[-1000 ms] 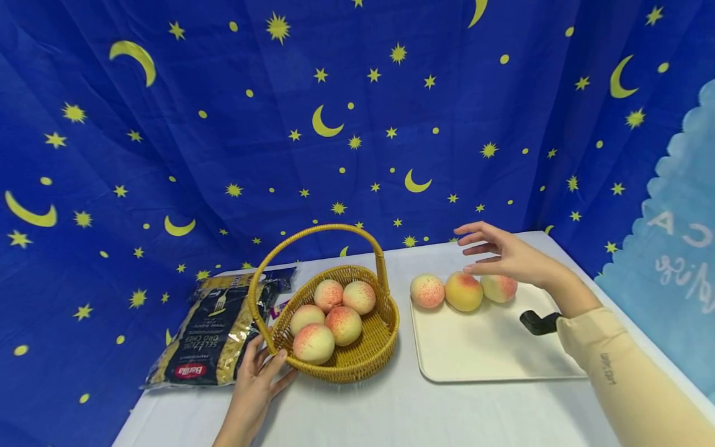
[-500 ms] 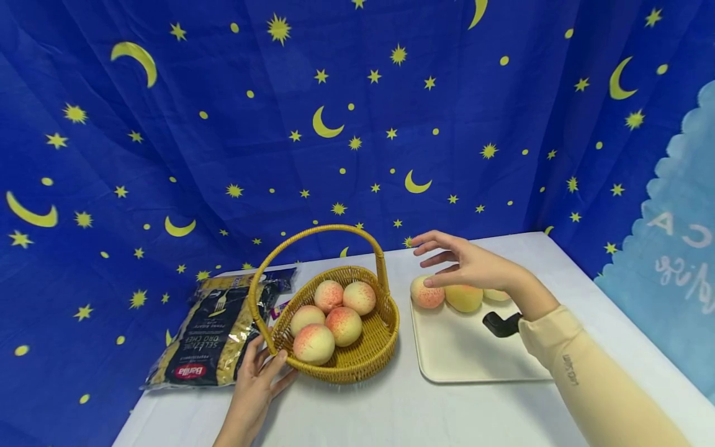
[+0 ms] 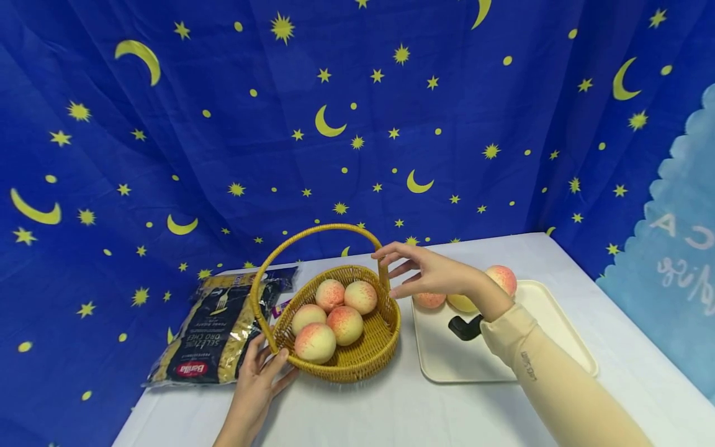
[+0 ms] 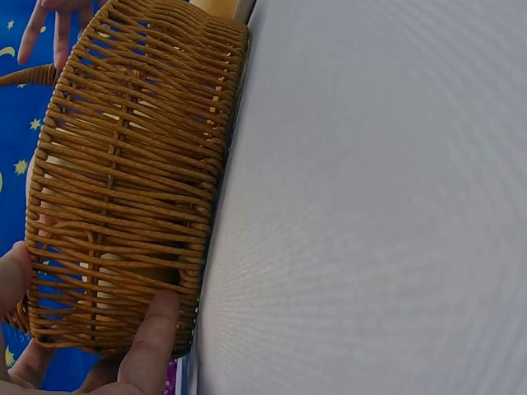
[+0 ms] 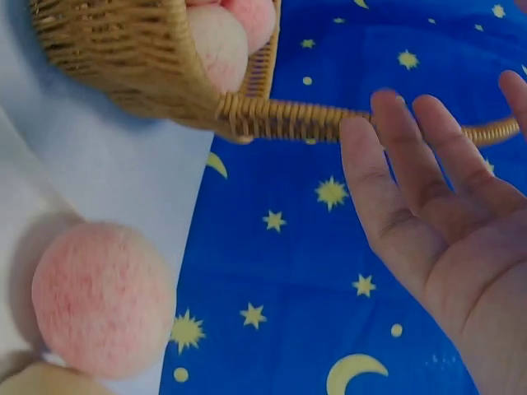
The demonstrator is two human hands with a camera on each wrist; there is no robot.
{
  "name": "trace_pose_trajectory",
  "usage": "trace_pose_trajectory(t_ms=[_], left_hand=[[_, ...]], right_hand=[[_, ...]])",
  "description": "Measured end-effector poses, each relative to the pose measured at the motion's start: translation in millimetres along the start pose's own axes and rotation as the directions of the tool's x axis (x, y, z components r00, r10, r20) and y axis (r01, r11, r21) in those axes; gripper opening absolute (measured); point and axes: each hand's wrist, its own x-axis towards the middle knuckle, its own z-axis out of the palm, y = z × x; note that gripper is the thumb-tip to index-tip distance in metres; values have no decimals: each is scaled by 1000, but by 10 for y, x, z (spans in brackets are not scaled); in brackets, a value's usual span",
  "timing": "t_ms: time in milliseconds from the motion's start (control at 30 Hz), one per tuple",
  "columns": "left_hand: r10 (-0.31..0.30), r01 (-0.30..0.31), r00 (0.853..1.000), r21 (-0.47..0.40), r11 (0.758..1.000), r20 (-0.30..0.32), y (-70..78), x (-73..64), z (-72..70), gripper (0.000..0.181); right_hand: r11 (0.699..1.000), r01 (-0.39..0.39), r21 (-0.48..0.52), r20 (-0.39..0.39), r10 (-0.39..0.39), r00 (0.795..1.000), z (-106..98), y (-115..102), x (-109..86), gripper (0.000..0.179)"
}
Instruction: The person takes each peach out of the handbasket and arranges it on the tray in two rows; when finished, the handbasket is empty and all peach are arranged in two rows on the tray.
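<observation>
A woven wicker basket (image 3: 385, 335) with a tall arched handle (image 3: 313, 231) stands mid-table, and several peaches (image 3: 315, 343) lie in it. My left hand (image 3: 258, 377) holds the basket's near left side. In the left wrist view its thumb (image 4: 12, 276) is at the rim and a finger (image 4: 156, 333) presses the woven wall. My right hand (image 3: 432, 270), fingers apart and slightly bent, is by the handle's right end and overlaps it in view. Nothing is in its palm, as the right wrist view shows.
A cream tray (image 3: 441, 357) on the right carries a pink peach (image 3: 429, 301), a yellower peach (image 3: 461, 303) and another peach (image 3: 503, 279), partly hidden by the right arm. Pasta bags (image 3: 209, 335) lie left of the basket. A blue star-patterned cloth (image 3: 357, 93) rises behind the table.
My right hand has moved left from over the tray's peaches to the basket handle, uncovering the rightmost peach. The left hand and basket have stayed in place.
</observation>
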Motion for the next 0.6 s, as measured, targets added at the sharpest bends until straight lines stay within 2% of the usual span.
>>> trace_pose_trajectory(t_ms=[200,267,433,600], left_hand=[[1,-1,1000,2,1000,-2,7,-6,3,68],[1,-1,1000,0,1000,-3,8,-10,4,67],[0,0,1000,0,1000,-3,6,-13,7,67],[-6,6,1000,-3,1000,-2,5,-13,5,66]], right_hand=[[999,31,-15,61,-30,998,145,-27,140,73],[999,34,9,75,-34,997,192,-30,182,72],[996,-17,90,99,8,995,324,-20,289,72],[995,-59,78,128,49,991,442,-7,419,72]])
